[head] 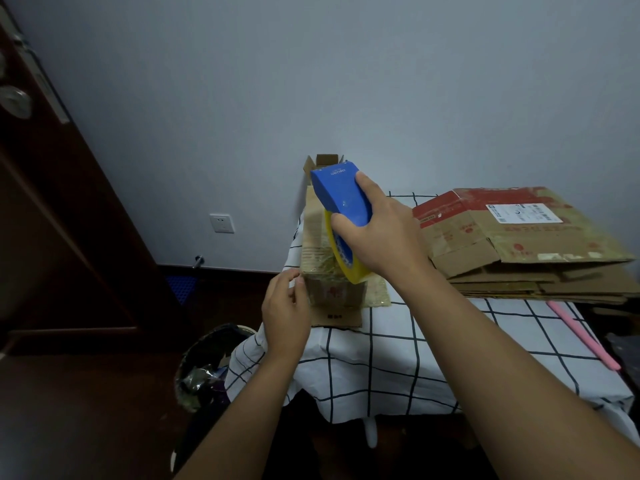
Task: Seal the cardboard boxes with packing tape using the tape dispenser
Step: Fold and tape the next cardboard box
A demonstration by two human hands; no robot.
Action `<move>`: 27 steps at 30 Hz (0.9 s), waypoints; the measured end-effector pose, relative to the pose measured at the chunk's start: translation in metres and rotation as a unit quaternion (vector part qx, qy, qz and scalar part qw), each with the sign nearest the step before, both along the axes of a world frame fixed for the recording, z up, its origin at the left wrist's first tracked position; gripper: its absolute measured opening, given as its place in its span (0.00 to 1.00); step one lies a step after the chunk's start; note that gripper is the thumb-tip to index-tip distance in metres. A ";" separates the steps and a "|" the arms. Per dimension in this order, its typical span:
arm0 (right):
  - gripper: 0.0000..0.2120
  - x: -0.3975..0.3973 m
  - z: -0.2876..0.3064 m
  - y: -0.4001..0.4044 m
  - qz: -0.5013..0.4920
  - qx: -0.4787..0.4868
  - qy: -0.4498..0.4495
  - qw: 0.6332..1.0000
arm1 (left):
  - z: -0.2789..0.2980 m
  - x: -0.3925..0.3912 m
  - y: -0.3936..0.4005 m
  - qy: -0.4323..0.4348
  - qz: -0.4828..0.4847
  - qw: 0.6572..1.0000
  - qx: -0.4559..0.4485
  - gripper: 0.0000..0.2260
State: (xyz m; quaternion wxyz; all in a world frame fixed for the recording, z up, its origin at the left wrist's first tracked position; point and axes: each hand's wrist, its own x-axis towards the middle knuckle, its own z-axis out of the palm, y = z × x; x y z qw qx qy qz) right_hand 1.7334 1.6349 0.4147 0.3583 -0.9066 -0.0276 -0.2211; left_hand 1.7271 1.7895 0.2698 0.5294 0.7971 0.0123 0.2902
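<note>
tabletop (pixel 398 344) under checked cloth. flattened cardboard stack (pixel 526 244) at far right, shipping label on top sheet. long cardboard box (pixel 322 251) on left edge, near flaps folded down, far flaps up, contents not visible. waste bin (pixel 204 368) on floor at left holds crumpled tape and scraps. right hand (pixel 377 230) grips blue tape dispenser (pixel 343 199), yellow roll touching box top. left hand (pixel 287 306), fingers curled, pinches box's near corner.

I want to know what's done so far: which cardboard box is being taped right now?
The small box at the table's left edge, under the blue tape dispenser and steadied by the left hand; the others lie flattened in a stack.
</note>
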 end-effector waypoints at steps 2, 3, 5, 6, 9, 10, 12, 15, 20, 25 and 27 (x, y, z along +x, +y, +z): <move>0.35 0.000 0.000 0.000 0.001 0.003 -0.001 1.000 | 0.000 -0.003 -0.007 -0.010 -0.008 1.000 -0.005 0.10; 0.35 0.001 -0.001 -0.001 0.002 0.005 -0.002 1.000 | 0.001 -0.005 -0.009 -0.008 -0.011 1.000 -0.014 0.11; 0.35 0.001 -0.001 -0.001 0.005 0.007 -0.006 1.000 | 0.001 -0.006 -0.013 0.010 -0.011 0.999 -0.041 0.11; 0.35 0.000 -0.001 0.000 0.007 0.006 -0.009 1.000 | 0.002 -0.006 -0.014 0.021 -0.008 0.999 -0.048 0.12; 0.35 0.000 -0.002 0.000 0.011 0.006 -0.015 1.000 | 0.002 -0.004 -0.015 0.029 0.010 0.999 -0.025 0.11; 0.35 0.000 -0.001 -0.001 0.007 0.007 -0.013 1.000 | 0.002 -0.003 -0.014 0.020 0.016 1.000 -0.007 0.10; 0.35 0.002 -0.001 -0.003 0.000 0.009 -0.008 1.000 | 0.005 -0.001 -0.009 0.003 0.031 0.998 0.046 0.06; 0.35 0.001 0.000 -0.001 0.006 0.008 -0.008 1.000 | 0.009 0.001 -0.001 -0.004 0.036 0.992 0.118 0.04; 0.35 0.000 0.001 0.000 0.006 0.005 -0.007 1.000 | 0.006 0.000 0.009 -0.008 -0.008 0.989 0.151 0.06; 0.36 0.000 -0.001 -0.001 0.003 0.013 -0.006 1.000 | 0.010 -0.004 -0.001 0.007 -0.029 0.992 0.121 0.08; 0.36 0.000 -0.001 -0.001 0.000 0.013 -0.005 1.000 | 0.011 -0.004 -0.002 0.055 -0.044 0.993 0.094 0.14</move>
